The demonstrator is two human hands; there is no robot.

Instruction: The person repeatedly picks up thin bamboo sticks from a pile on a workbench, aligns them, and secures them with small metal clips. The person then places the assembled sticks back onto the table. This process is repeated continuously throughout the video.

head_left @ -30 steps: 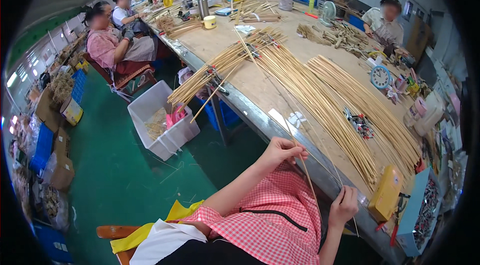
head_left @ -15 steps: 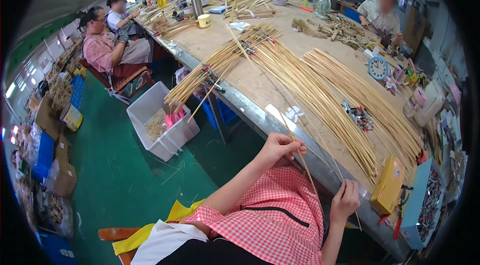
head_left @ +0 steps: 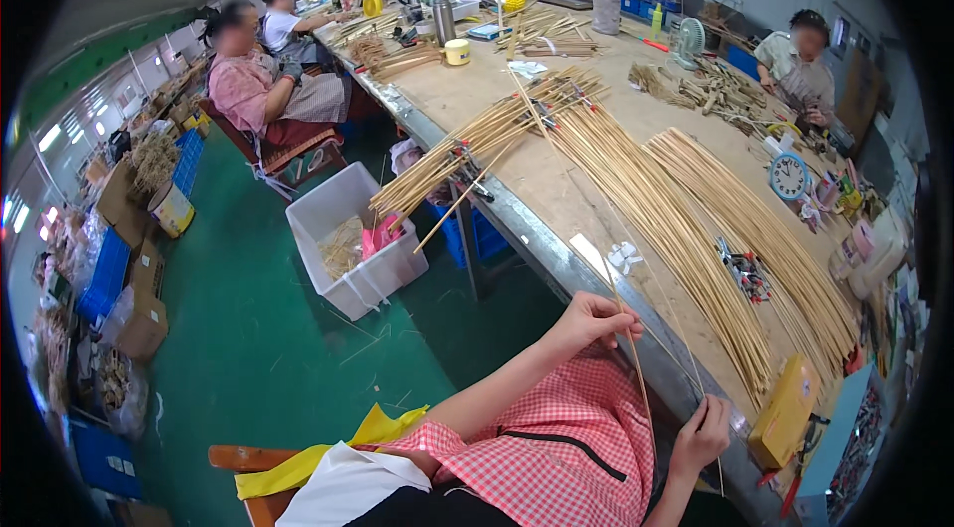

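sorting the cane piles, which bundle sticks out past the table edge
The left bundle, lying slantwise with its ends overhanging the white bin; the others lie wholly on the table.

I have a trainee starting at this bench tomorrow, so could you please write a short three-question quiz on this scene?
1. True or false: the left hand and the right hand both grip thin bamboo strips.
2. What lies on the table beside the long strip bundles? A) a round clock B) a folded newspaper C) a bicycle helmet
3. Fill in: the white bin stands on the ____ floor.

Key: 1 true; 2 A; 3 green.
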